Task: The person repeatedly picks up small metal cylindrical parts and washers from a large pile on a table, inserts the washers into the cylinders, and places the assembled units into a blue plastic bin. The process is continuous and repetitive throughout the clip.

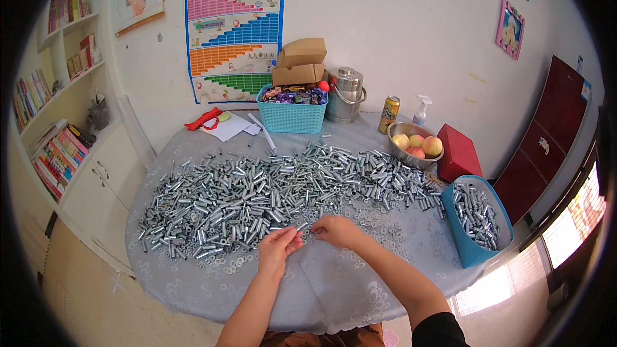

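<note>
A wide heap of shiny metal sleeves and bolts [225, 199] covers the middle of the table, with many flat washers [379, 228] scattered along its near side. At the heap's near edge, my left hand [277, 249] has its thumb and fingers pinched together. Just beyond its fingertips lies a small metal sleeve [303, 226]; I cannot tell whether the hand grips it. Close by on the right, my right hand [338, 231] is closed, palm down, fingertips bent toward the washers and the left hand. What either pinch holds is too small or hidden.
On the right, a blue fabric bin [461, 231] holds more metal sleeves. Farther back are a red box [457, 153], a metal bowl [411, 157] of fruit, a can [389, 114], a spray bottle [421, 109], a steel pot [346, 95] and a turquoise basket [292, 119]. Grey cloth [302, 302] covers the table.
</note>
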Demonstrator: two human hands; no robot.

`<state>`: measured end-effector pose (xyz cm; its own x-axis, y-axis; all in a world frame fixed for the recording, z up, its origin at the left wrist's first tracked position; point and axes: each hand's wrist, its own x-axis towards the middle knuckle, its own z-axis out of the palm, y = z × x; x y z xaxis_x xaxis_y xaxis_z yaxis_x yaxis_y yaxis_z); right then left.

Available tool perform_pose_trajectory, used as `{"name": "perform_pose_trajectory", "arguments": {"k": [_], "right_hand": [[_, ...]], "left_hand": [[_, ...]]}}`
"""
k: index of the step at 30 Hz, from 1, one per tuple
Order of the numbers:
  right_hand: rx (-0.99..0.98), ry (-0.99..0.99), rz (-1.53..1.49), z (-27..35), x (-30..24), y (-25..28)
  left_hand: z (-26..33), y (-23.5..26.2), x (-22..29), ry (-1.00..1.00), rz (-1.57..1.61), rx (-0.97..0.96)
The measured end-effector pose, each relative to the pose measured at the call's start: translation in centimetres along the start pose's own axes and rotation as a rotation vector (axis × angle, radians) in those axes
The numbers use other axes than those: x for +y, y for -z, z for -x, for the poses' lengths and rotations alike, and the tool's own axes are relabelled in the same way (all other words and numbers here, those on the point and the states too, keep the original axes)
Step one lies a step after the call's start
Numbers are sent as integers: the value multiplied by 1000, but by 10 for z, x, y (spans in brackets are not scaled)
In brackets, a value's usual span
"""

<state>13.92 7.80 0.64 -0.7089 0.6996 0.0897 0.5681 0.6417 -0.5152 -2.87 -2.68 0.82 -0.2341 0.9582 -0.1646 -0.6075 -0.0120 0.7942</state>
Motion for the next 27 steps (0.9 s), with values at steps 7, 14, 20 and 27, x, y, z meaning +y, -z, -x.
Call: {"name": "perform_pose_trajectory", "arguments": {"k": [7, 14, 20, 27], "right_hand": [[-150, -86, 35, -11, -15, 15], [-142, -133, 20, -15, -7, 6], [33, -131, -193, 1, -10, -1], [332, -319, -923, 41, -2, 8]], "left_hand": [[-2, 3, -1, 19, -5, 4], [-2, 2, -1, 23, -11, -6], [-2, 3, -3, 34, -16, -13], [0, 0, -8, 78, -80, -48]]}}
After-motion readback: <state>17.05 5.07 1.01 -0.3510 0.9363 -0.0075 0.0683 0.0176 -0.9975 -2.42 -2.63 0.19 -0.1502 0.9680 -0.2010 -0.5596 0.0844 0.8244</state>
